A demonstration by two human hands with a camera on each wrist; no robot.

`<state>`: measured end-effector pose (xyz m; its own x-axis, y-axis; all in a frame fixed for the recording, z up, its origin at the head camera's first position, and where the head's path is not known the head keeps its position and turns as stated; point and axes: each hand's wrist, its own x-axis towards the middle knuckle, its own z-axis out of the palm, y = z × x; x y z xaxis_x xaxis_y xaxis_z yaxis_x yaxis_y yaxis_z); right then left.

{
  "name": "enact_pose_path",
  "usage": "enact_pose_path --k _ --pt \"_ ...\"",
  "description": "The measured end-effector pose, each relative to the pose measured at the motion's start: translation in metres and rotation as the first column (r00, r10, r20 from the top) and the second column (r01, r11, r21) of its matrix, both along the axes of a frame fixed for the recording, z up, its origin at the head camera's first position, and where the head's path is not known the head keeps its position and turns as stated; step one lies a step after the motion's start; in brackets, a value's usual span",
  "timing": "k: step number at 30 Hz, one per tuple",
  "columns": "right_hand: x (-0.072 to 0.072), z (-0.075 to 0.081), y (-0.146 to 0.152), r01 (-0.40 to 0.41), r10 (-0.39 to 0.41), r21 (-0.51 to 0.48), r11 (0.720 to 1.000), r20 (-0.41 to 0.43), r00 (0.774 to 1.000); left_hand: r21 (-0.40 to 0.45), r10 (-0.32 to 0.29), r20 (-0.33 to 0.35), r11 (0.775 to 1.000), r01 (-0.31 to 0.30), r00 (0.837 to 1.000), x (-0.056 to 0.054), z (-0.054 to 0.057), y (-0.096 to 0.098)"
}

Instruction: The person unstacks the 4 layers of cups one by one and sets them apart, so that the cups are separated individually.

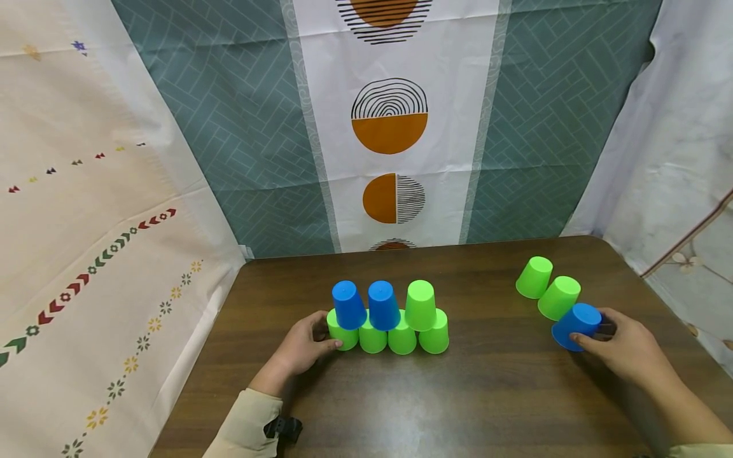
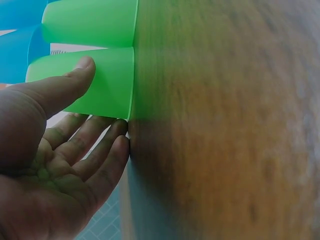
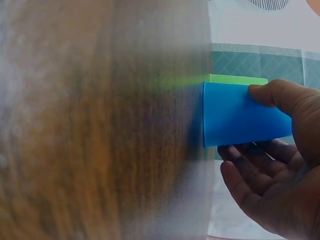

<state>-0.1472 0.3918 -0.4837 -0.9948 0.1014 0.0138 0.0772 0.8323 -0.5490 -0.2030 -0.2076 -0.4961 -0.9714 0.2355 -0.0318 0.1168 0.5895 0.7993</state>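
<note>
My left hand [image 1: 305, 343] is at the left end of a row of upside-down green cups. Its thumb lies on the front of the end green cup [image 2: 100, 82] and its fingers reach round the outer side. On top of that row stand two blue cups [image 1: 349, 305] and one green cup [image 1: 420, 305], also upside down. Over at the right, my right hand [image 1: 632, 346] holds an upside-down blue cup [image 1: 577, 323] between thumb and fingers, its rim at the table. The right wrist view shows the thumb on this blue cup [image 3: 245, 112].
Two green cups [image 1: 535, 277] [image 1: 559, 298] stand upside down just behind the right blue cup. The brown wooden table [image 1: 475, 394] ends at the back before a patterned cloth [image 1: 395, 210]. Light cloths hang along the left and right sides.
</note>
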Motion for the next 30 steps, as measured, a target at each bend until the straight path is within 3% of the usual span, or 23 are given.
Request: enact_pose_path --k 8,13,21,30 --pt "0.001 -0.005 -0.004 -0.011 0.006 -0.049 0.999 -0.089 0.996 -0.006 -0.007 0.000 1.000 0.007 1.000 0.000 0.000 -0.001" --pt "0.003 0.005 -0.011 0.017 -0.029 -0.086 0.996 -0.130 0.991 0.002 0.000 0.001 1.000 0.000 1.000 0.000 0.000 -0.001" --pt "0.008 0.031 -0.033 0.094 -0.151 -0.191 0.977 -0.312 0.938 -0.010 0.001 -0.001 1.000 -0.001 1.000 0.000 0.000 -0.001" --pt "0.003 0.052 -0.093 -0.089 -0.010 -0.223 0.971 -0.405 0.914 -0.010 -0.014 0.003 1.000 0.014 1.000 -0.001 -0.002 -0.003"
